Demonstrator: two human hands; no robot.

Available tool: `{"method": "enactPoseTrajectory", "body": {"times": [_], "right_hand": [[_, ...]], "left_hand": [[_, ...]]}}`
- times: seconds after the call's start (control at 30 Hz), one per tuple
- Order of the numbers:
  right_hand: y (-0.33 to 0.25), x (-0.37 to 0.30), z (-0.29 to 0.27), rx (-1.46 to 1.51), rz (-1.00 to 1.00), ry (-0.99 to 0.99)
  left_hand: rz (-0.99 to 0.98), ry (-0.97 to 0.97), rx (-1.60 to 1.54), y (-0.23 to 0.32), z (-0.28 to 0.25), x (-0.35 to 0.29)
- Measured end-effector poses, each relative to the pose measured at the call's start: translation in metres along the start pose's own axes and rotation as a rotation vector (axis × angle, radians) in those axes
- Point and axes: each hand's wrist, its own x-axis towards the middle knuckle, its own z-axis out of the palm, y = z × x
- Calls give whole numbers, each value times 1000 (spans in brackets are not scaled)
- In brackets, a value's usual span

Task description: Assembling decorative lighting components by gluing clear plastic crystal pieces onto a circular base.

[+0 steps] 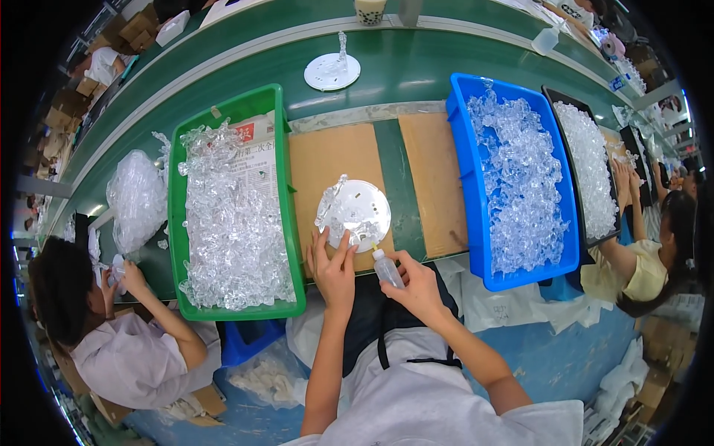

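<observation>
A white round plate (375, 199) lies on brown cardboard in front of me, with clear plastic pieces (333, 199) along its left side and near edge. My left hand (332, 273) is at the plate's near left edge, fingers spread, fingertips touching or close to the clear pieces. In my right hand (420, 288) is a small clear squeeze bottle (388, 269), tilted so that its yellow tip points at the plate's near edge. Whether the tip touches anything, I cannot tell.
A green bin (175, 223) at left and a blue bin (476, 215) at right hold clear plastic pieces. Beyond is another white disc (327, 74) with an upright clear piece. A black tray (552, 95) stands further right. People work on both sides.
</observation>
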Motion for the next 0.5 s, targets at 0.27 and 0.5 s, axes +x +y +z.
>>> {"method": "enactPoseTrajectory", "body": {"times": [0.27,0.5], "right_hand": [[-9,-5,-9,-22,50,-46],[-10,-10,-1,32,41,-39]], "left_hand": [[32,27,98,-1,4,-3],[22,17,152,1,6,-7]]}}
